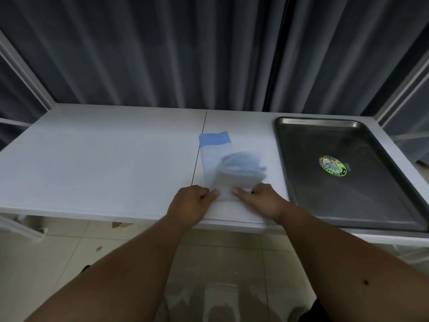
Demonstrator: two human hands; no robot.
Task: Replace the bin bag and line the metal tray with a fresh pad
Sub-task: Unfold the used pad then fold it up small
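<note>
A folded blue and white pad (228,169) lies on the white table (104,163), partly unfolded, with a blue band at its far end and a blurred bunched part near me. My left hand (189,206) pinches the pad's near left corner. My right hand (261,199) pinches its near right corner, thumb on top. The empty metal tray (343,194) sits at the right of the table with a round holographic sticker (332,165) on its floor. No bin or bin bag can be made out with certainty.
Dark grey curtains (185,54) hang behind the table. A seam (199,147) splits the tabletop just left of the pad. Below the table edge is tiled floor (104,247), with a pale translucent shape (220,298) between my arms.
</note>
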